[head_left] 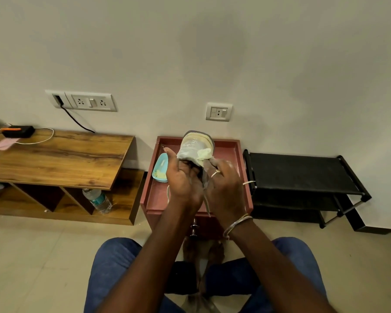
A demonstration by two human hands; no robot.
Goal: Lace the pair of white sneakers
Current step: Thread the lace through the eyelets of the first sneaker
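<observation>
A white sneaker (195,146) is held up over the red cabinet top (229,146), its toe pointing away from me. My left hand (182,179) grips its near left side, thumb raised. My right hand (224,184), wearing a ring and bangles, holds the right side at the tongue. A pale lace (206,203) hangs down between my palms, and another lace end (248,183) sticks out to the right of my right hand. The eyelets are hidden behind my fingers. Only this one sneaker is in view.
A light blue dish (160,169) lies on the red cabinet's left side. A wooden table (54,154) with cables stands to the left, a water bottle (97,199) on its lower shelf. A black shoe rack (303,175) stands to the right. My knees are below.
</observation>
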